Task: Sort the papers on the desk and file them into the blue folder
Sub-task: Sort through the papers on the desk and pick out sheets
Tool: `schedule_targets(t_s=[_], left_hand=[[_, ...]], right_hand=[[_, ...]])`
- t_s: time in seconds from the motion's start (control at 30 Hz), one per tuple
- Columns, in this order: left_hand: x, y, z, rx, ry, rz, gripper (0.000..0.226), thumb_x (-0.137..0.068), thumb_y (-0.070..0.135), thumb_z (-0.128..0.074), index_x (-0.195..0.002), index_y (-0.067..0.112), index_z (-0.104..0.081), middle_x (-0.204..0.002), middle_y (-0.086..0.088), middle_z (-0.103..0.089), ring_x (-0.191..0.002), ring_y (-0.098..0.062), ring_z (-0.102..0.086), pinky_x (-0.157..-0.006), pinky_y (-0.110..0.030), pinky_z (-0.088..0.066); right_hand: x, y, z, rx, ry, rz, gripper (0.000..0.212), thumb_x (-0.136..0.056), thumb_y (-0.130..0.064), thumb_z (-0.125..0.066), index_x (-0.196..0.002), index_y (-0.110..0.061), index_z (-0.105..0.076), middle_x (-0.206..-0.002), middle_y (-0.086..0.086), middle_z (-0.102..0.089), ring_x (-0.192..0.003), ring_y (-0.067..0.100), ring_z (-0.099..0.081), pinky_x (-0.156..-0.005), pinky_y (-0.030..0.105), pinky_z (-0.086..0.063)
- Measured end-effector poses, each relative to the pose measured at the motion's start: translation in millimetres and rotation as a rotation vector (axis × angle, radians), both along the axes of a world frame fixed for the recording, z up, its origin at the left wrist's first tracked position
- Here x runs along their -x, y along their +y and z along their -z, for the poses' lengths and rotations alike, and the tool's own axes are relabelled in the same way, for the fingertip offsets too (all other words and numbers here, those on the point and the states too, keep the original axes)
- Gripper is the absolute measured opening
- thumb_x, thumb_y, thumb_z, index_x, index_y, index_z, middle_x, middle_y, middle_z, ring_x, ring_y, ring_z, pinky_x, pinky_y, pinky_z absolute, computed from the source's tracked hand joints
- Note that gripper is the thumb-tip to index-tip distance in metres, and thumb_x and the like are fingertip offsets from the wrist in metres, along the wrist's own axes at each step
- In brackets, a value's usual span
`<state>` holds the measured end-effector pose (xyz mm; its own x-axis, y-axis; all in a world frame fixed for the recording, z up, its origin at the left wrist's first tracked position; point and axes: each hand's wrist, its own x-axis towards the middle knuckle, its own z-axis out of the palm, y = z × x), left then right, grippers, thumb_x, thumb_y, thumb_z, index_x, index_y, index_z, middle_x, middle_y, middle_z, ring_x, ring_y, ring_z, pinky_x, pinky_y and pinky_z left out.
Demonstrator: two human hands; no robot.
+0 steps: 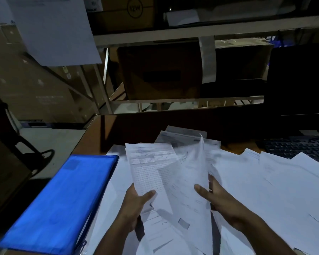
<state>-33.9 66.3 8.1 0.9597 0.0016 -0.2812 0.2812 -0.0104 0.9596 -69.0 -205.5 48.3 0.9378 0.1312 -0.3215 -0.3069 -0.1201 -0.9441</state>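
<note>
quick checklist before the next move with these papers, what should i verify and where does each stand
1. Left hand grips the table-printed sheet, thumb on its lower edge: ok.
2. Right hand pinches the curled sheet: ok.
3. The two held sheets are separated: ok, they fan apart at the top.
4. Blue folder open to take papers: not ok, it lies closed at the left of the desk.
5. Loose papers sorted: not ok, many lie scattered, overlapping, toward the keyboard.
6. Print readable for sorting: cannot tell, dim and blurred.
</note>
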Motion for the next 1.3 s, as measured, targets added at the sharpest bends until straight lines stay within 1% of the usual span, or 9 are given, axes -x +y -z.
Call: schedule_targets(t_s=[0.1,0.23,0.33,0.57,0.73,0.8,0.93,1.1,1.3], left_hand=[[0,-2,1,-0.01,-0.005,-0.011,0.039,-0.093,0.008,-0.076,-0.125,0.026,-0.067,-0.12,0.006,-0.077,-0.112,-0.016,-0.071,-0.085,-0.029,-0.057],[3,0,-4,-0.017,-0.01,0.004,0.034,-0.098,0.014,-0.071,-0.128,0.029,-0.066,-0.121,0.011,-0.076,-0.111,-0.011,-0.07,-0.084,-0.03,-0.056],[4,1,-8,0.032,0.001,0.025,0.027,-0.102,0.024,-0.065,-0.129,0.027,-0.066,-0.12,0.008,-0.078,-0.11,-0.016,-0.074,-0.089,-0.033,-0.057],[5,-10,-15,0.001,-0.094,0.148,0.044,-0.086,0.042,-0.076,-0.128,0.033,-0.063,-0.118,0.017,-0.077,-0.109,-0.007,-0.073,-0.083,-0.023,-0.06],[5,-14,-26,0.006,-0.131,0.205,0.051,-0.084,0.039,-0.084,-0.13,0.028,-0.063,-0.121,0.008,-0.077,-0.112,-0.019,-0.073,-0.091,-0.034,-0.061],[5,-17,-34,0.053,-0.143,0.231,0.045,-0.09,0.034,-0.075,-0.133,0.024,-0.063,-0.123,0.004,-0.077,-0.114,-0.022,-0.073,-0.095,-0.038,-0.06],[1,-34,-58,0.159,-0.183,0.207,0.044,-0.089,0.04,-0.079,-0.126,0.019,-0.07,-0.121,-0.005,-0.078,-0.109,-0.026,-0.075,-0.084,-0.033,-0.062],[-12,-57,-89,0.178,-0.353,0.173,0.083,-0.065,0.056,-0.09,-0.132,0.017,-0.064,-0.126,-0.006,-0.076,-0.114,-0.026,-0.073,-0.095,-0.043,-0.058],[-13,-95,-72,0.272,-0.231,0.263,0.041,-0.09,0.016,-0.071,-0.131,0.017,-0.066,-0.129,-0.005,-0.075,-0.12,-0.026,-0.071,-0.1,-0.04,-0.058]], right_hand=[[-5,1,6,0.107,-0.074,0.337,0.047,-0.092,-0.029,-0.071,-0.127,-0.027,-0.041,-0.115,-0.009,-0.059,-0.091,0.004,-0.059,-0.066,0.02,-0.05],[-9,-17,13,0.062,-0.109,0.662,0.03,-0.096,-0.004,-0.059,-0.12,-0.02,-0.049,-0.112,0.006,-0.063,-0.087,0.016,-0.06,-0.069,0.03,-0.049],[-10,-26,11,-0.054,-0.099,0.561,0.027,-0.097,-0.006,-0.062,-0.118,-0.021,-0.055,-0.105,-0.005,-0.066,-0.091,0.016,-0.062,-0.079,0.029,-0.049],[-14,-6,14,0.067,-0.159,0.24,0.03,-0.091,-0.01,-0.071,-0.117,-0.024,-0.064,-0.1,-0.019,-0.073,-0.085,0.0,-0.073,-0.064,0.012,-0.055],[-15,2,15,0.182,-0.241,0.36,0.059,-0.08,-0.034,-0.083,-0.129,-0.032,-0.05,-0.122,-0.016,-0.063,-0.111,0.004,-0.061,-0.092,0.032,-0.056],[-15,-4,8,0.064,-0.201,0.367,0.066,-0.079,-0.047,-0.081,-0.134,-0.034,-0.047,-0.126,-0.015,-0.062,-0.114,0.006,-0.062,-0.096,0.038,-0.056],[-10,-11,-26,-0.047,-0.33,0.295,0.028,-0.096,-0.034,-0.065,-0.124,-0.031,-0.062,-0.114,-0.015,-0.073,-0.101,0.002,-0.07,-0.08,0.019,-0.057],[-5,-24,-61,-0.022,-0.563,0.484,0.026,-0.097,-0.031,-0.061,-0.122,-0.028,-0.056,-0.11,-0.017,-0.07,-0.097,-0.004,-0.068,-0.071,0.013,-0.056],[8,-48,-40,0.102,-0.492,0.459,0.033,-0.097,-0.042,-0.057,-0.124,-0.025,-0.05,-0.118,-0.012,-0.066,-0.105,0.003,-0.067,-0.078,0.019,-0.058]])
